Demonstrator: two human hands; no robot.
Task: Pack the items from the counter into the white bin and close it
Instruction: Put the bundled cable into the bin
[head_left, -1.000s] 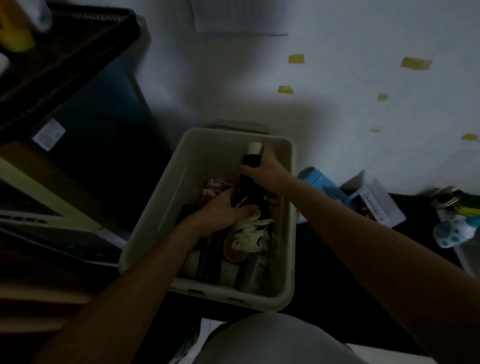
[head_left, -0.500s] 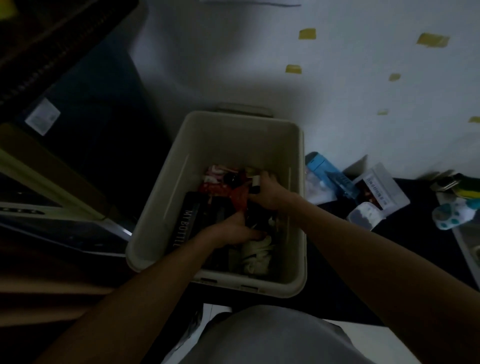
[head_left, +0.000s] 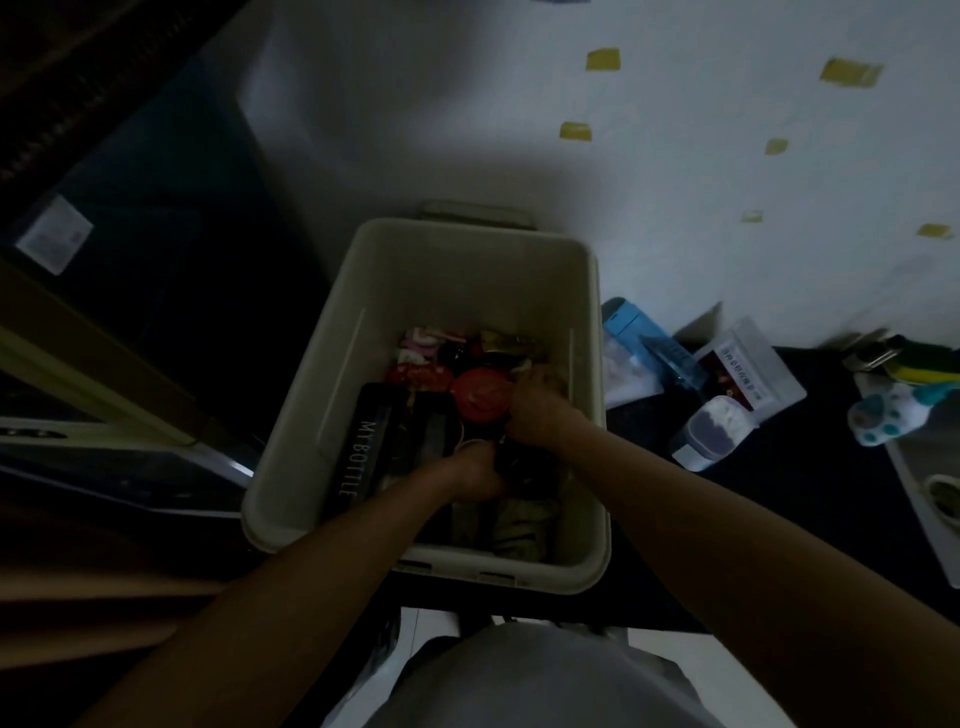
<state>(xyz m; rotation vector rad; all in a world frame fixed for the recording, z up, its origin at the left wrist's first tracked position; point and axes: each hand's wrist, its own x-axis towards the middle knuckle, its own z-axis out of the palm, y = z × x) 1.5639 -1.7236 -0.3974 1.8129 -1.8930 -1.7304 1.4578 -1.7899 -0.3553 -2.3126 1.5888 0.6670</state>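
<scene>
Grips both clamped: left grip (head_left: 470, 470) and right grip (head_left: 535, 410) curl round a dark item (head_left: 527, 467) low inside the white bin (head_left: 332, 332), which stands open on the worktop (head_left: 805, 467).

Dim light hides the fingertips and what the item is, so pushing it down by feel is the main risk. It could jam against the red-lidded jar (head_left: 480, 397) touching the right grip, or ride up on the "MY BOTTLE" box (head_left: 363, 457) beside the left. Forced, it may crush the soft packets (head_left: 426, 343) at the far end. The bin looks fairly full, and a blue box (head_left: 631, 322), a clear tub (head_left: 753, 364) and a small jar (head_left: 711, 431) wait just beside it; a raised pile may stop the bin from closing.
</scene>
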